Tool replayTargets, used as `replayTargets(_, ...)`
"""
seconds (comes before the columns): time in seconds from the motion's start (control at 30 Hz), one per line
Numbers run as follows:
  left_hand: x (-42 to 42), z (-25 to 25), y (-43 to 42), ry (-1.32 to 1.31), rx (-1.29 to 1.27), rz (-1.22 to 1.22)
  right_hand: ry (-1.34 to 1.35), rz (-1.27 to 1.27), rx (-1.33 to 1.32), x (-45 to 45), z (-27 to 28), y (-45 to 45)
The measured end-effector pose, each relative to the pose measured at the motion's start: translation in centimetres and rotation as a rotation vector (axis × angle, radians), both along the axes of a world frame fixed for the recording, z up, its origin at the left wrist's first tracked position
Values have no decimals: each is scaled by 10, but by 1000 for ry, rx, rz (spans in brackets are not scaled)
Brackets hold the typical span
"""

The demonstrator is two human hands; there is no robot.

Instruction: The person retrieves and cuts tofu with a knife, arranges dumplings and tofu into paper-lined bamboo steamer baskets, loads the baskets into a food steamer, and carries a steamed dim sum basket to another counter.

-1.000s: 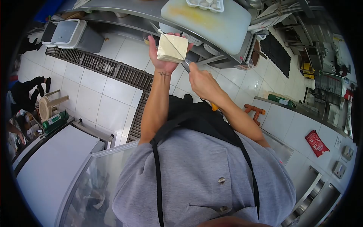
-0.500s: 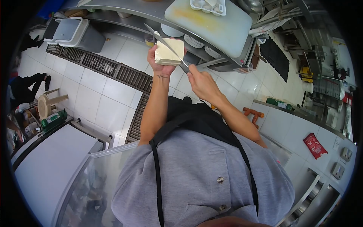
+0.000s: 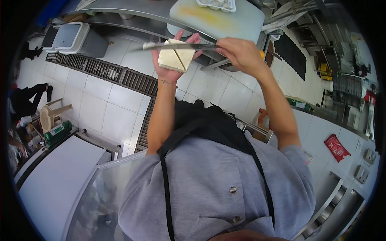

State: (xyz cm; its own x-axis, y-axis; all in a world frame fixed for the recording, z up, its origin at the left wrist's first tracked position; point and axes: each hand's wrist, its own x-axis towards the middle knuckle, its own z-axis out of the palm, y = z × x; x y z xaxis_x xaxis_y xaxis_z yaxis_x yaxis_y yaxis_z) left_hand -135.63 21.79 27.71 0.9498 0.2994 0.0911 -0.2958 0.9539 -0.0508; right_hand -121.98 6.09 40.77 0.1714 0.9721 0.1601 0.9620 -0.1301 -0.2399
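Lying spread, the left hand cradles a split block; the right hand clenches a knife.

steel counter: stained cutting board | tiled floor: grey bin, beige stool

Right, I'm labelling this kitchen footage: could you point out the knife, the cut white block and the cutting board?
Knife (image 3: pixel 189 46), head view: on the blade.
Cut white block (image 3: pixel 171 60), head view: top of one half.
Cutting board (image 3: pixel 241 26), head view: bare upper surface.
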Motion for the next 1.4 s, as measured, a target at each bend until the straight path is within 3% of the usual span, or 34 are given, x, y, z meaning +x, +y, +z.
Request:
replayTargets(0.3, 0, 7, -8, -79, -38, -117, -182, 158, -116, 17, 0, 9)
replayTargets(0.8, 4, 5, -25, 80, -4, -170, -16, 92, -375, 19, -44, -4)
replayTargets(1.1, 12, 1, -34, 43, -59, -232, -16, 107, -329, 29, -68, -19)
replayTargets(1.2, 17, 0, -35, 86, -112, -252, 11, 5, -364, 31, -49, -21)
replayTargets(1.27, 21, -10, -35, -16, -296, -313, 13, 1, -312, 38, -44, -23)
replayTargets(1.4, 31, -14, -37, 171, -240, -331, 30, 3, -218, 47, -36, -32)
